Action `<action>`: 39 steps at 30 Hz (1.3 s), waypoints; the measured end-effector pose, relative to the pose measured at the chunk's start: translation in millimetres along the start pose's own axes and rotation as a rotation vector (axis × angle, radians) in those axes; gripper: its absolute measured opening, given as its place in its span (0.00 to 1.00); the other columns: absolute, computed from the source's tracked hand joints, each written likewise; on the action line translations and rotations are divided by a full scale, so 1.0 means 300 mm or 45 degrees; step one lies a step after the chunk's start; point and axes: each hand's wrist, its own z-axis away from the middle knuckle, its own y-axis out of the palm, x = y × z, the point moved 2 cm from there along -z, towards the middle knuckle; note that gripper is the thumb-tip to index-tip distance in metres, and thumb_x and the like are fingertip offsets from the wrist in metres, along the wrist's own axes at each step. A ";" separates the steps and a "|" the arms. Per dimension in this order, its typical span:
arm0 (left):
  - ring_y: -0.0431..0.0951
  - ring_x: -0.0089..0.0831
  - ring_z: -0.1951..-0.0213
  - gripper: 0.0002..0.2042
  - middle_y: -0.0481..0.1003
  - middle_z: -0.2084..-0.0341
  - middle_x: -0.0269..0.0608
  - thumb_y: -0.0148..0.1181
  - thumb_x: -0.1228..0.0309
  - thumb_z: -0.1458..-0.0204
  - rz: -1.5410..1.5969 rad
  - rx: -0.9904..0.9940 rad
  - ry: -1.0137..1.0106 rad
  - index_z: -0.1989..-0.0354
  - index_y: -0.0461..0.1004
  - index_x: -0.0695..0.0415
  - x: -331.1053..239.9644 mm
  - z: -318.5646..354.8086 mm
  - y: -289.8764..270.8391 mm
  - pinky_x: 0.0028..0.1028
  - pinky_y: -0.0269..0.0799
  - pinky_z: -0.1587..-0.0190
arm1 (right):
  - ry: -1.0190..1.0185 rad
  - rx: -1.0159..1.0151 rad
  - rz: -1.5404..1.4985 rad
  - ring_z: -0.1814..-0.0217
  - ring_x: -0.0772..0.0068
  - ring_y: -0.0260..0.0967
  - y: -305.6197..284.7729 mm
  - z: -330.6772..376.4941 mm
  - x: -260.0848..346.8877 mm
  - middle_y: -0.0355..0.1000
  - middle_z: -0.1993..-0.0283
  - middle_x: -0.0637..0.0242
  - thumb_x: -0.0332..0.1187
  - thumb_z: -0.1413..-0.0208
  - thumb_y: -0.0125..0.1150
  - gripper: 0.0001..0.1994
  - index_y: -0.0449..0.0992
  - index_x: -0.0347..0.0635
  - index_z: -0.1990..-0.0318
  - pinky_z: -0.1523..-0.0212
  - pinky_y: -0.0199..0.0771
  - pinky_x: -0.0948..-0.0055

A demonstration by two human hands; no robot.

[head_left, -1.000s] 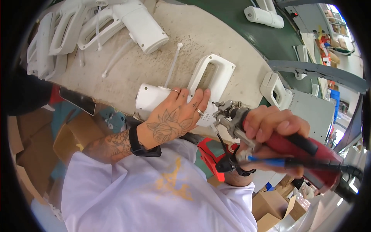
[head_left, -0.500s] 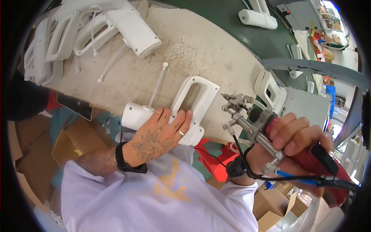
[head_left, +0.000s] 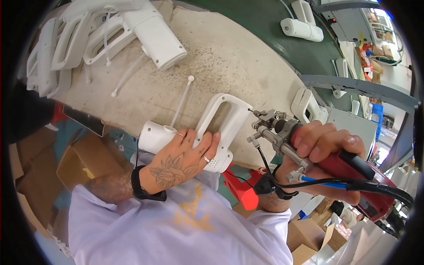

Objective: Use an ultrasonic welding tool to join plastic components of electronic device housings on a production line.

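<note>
A white gun-shaped plastic housing [head_left: 240,115] with a looped handle and screw holes lies near the front edge of the bench. My left hand [head_left: 176,165] is closed over its middle and presses it down, fingers curled around the body. A thin white rod [head_left: 182,104] with a round end sticks out from the housing beside my fingers. My right hand [head_left: 324,143] grips a red powered screwdriver [head_left: 369,179] with a metal head [head_left: 270,126], a blue hose and a black cable. Its thin tip is at the outer corner of the handle loop; whether it touches cannot be made out.
Several similar white housings [head_left: 152,37] are heaped at the far left of the worn bench top [head_left: 225,57]. Another housing [head_left: 308,106] lies to the right, near a grey metal rail [head_left: 362,86]. Beyond is a green surface [head_left: 265,22]. Cardboard boxes [head_left: 95,161] stand below at left.
My right hand has moved left with the screwdriver, bringing its tip to the corner of the handle loop. My left hand stays on the housing. The view has shifted slightly.
</note>
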 end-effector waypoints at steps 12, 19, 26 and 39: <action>0.72 0.42 0.60 0.31 0.71 0.54 0.45 0.59 0.62 0.53 -0.026 -0.011 -0.008 0.40 0.66 0.66 0.005 0.005 0.009 0.39 0.71 0.52 | 0.111 -0.137 0.072 0.80 0.67 0.63 0.041 0.018 -0.067 0.66 0.77 0.61 0.69 0.48 0.57 0.38 0.65 0.36 0.56 0.78 0.68 0.68; 0.68 0.47 0.46 0.35 0.64 0.40 0.44 0.63 0.59 0.54 0.206 -0.001 -0.113 0.35 0.64 0.56 0.041 0.030 -0.057 0.42 0.63 0.40 | -0.138 0.008 0.091 0.77 0.69 0.63 0.132 -0.064 0.101 0.64 0.73 0.64 0.63 0.41 0.52 0.38 0.61 0.34 0.40 0.78 0.66 0.69; 0.64 0.47 0.39 0.39 0.61 0.35 0.41 0.68 0.57 0.59 0.298 0.082 -0.355 0.35 0.63 0.49 0.170 0.134 -0.135 0.44 0.57 0.34 | -0.074 0.179 0.053 0.80 0.74 0.57 0.192 -0.100 0.013 0.59 0.75 0.70 0.72 0.47 0.50 0.45 0.67 0.33 0.42 0.80 0.57 0.73; 0.65 0.46 0.43 0.39 0.61 0.37 0.42 0.69 0.64 0.63 0.350 0.027 -0.403 0.36 0.64 0.52 0.208 0.165 -0.070 0.43 0.67 0.42 | 0.102 0.060 -0.019 0.81 0.64 0.64 0.188 -0.076 -0.099 0.65 0.78 0.61 0.72 0.52 0.57 0.44 0.64 0.33 0.48 0.78 0.67 0.66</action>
